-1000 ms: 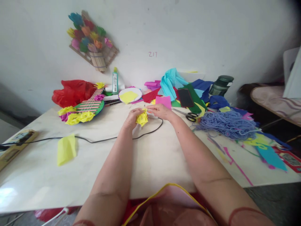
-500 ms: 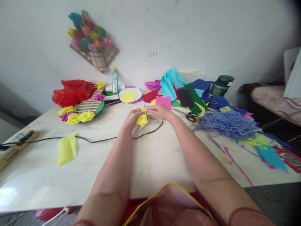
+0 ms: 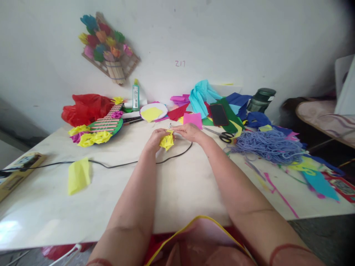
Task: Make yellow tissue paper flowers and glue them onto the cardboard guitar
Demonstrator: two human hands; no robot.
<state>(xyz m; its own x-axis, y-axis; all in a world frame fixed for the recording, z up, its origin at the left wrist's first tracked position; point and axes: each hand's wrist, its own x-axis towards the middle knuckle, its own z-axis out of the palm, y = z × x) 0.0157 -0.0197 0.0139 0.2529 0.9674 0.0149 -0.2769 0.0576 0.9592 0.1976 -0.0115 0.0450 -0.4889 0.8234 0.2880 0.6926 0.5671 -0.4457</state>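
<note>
My left hand (image 3: 155,138) is closed around a crumpled yellow tissue-paper flower (image 3: 166,140), held just above the white table (image 3: 177,192). My right hand (image 3: 188,131) pinches the top of that same flower from the right, fingers pressed together; a thin pale strand seems to run between the fingers. A black cable (image 3: 111,164) lies on the table just under both hands.
A flat yellow tissue sheet (image 3: 78,175) lies at the left. Scissors (image 3: 225,137), a lilac yarn heap (image 3: 268,146), coloured paper scraps (image 3: 222,107), a phone (image 3: 219,115), a glue bottle (image 3: 135,95), a paper plate (image 3: 153,111), a red bag (image 3: 84,108) and a stick-and-flower craft (image 3: 102,127) crowd the back.
The yellow flower has been turned slightly in my fingers and my right hand has shifted a little; both hands stay in the same place.
</note>
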